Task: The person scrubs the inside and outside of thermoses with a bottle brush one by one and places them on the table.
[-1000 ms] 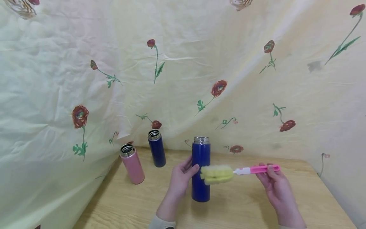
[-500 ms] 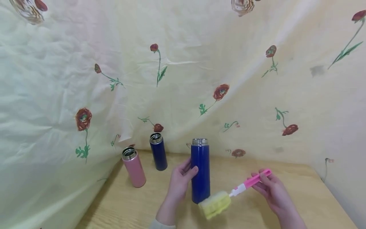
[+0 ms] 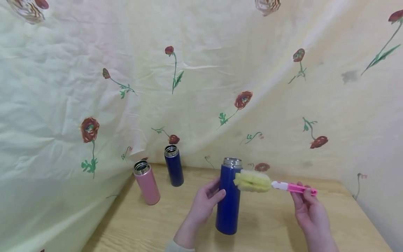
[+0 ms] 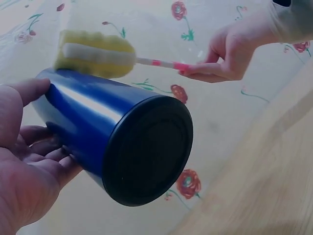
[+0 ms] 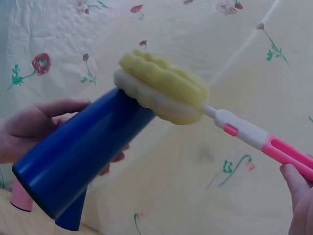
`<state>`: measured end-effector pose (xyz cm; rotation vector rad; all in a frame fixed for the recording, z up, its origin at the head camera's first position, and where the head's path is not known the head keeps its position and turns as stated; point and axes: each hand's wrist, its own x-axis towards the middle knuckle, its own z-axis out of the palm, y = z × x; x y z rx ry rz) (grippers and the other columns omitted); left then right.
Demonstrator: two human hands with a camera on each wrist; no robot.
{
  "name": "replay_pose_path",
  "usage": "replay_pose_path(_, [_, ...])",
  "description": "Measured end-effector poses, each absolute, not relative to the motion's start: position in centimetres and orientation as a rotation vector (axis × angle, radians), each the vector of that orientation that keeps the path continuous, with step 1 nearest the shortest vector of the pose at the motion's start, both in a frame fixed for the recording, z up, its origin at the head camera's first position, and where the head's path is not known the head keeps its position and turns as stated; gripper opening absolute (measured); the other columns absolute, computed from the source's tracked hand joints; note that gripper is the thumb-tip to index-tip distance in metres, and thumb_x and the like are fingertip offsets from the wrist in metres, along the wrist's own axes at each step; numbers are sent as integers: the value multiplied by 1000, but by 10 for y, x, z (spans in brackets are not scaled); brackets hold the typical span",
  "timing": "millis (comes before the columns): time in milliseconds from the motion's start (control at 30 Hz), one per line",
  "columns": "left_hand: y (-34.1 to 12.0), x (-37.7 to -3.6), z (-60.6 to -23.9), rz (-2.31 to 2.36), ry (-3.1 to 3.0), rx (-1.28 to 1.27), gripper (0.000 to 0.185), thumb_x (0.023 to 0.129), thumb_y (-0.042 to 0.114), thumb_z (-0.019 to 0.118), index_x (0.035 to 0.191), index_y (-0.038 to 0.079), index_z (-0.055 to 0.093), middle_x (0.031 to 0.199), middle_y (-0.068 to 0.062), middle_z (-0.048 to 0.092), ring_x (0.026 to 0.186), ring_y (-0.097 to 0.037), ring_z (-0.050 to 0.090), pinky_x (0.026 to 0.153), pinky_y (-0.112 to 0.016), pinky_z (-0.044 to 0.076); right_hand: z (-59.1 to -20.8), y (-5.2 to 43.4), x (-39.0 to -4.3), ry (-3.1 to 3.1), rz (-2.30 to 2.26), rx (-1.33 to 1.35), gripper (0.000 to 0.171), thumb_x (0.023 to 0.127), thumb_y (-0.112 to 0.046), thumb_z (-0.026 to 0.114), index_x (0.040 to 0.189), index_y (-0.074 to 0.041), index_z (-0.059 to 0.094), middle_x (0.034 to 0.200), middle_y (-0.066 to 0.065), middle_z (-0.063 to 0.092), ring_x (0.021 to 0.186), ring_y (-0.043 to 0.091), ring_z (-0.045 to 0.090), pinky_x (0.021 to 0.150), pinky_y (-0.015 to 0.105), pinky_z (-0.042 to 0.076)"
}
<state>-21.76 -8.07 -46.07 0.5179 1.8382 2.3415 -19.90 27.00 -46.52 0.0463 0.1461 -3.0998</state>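
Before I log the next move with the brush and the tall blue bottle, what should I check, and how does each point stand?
1. Left grip secure on the tall blue bottle: ok, thumb and fingers hold its sides.
2. Tall blue bottle raised off the table: ok, its whole dark base shows in the left wrist view.
3. Right grip on the pink handle: ok, pinched.
4. Sponge head against the outer wall: ok, it appears to touch just below the steel rim.
5. Wall beneath the sponge head clean: cannot tell, it is covered.
6. Pink bottle and small blue bottle clear of the brush: ok, both stand apart.
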Motion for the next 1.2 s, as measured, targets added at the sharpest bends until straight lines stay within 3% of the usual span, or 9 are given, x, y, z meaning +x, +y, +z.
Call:
replay_pose_path(300, [-75,-219,-462,2373,1868,501,67,94,12,82,154,2,54,144,-14,66,132,-29,62,112,-45,51,-458,261,-194,202,-3144,11,9,111,-3,50,114,-2,58,114,18,69,112,35,75,111,37,50])
replay_pose_path(500, [-74,-217,-460,2400,1836,472,65,92,10,82,151,3,56,149,-13,57,122,-34,69,105,-45,57,-458,262,-193,243,-3161,2,9,110,-3,50,115,-3,57,114,18,69,111,34,75,110,35,50])
replay_pose_path(633, [-77,-219,-458,2365,1954,461,61,92,12,83,149,8,60,141,-11,58,115,-31,70,101,-41,58,-455,262,-195,205,-3159,9,9,110,-2,50,117,-3,55,117,18,67,113,35,74,112,36,48])
replay_pose_path(767, [-79,-221,-456,2336,2023,475,63,94,12,83,151,6,59,130,-12,66,117,-27,67,101,-37,58,-452,263,-196,139,-3149,36,9,110,-2,50,117,-3,56,117,18,68,113,35,74,113,36,48])
replay_pose_path(933, [-78,-221,-456,2311,2019,511,60,98,12,80,153,5,58,138,-14,68,129,-28,64,108,-40,55,-450,263,-195,96,-3163,51,8,109,-2,52,116,-4,56,116,18,70,112,35,74,112,35,49])
replay_pose_path(1200, [-75,-220,-457,2285,1938,609,61,106,17,70,160,3,47,148,-20,62,130,-35,64,108,-44,55,-445,258,-193,132,-3196,112,9,108,-5,55,117,-7,55,116,17,68,116,32,74,111,36,49])
